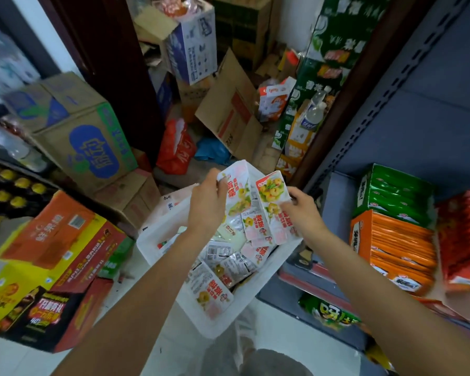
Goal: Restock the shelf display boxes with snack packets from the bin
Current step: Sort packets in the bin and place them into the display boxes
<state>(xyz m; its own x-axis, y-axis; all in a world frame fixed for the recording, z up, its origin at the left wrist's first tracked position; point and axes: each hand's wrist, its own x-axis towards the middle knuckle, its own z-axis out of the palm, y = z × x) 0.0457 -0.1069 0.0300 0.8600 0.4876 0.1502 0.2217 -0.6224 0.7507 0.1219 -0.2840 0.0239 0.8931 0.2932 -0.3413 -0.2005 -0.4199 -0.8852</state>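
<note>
Above the white bin [158, 249], both hands grip pink-and-white snack packets: the left hand [207, 203] curls round the edge of a large bag [238, 192], and the right hand [303, 206] pinches a bunch of small packets [272, 207] beside it. More loose packets [223, 270] lie heaped inside the bin. To the right, a grey shelf [432, 118] carries the green display box [394, 195], the orange display box [391, 245] and the red display box [464, 240], each packed with upright packets. Cardboard cartons [84, 142] crowd the floor behind and at left.
</note>
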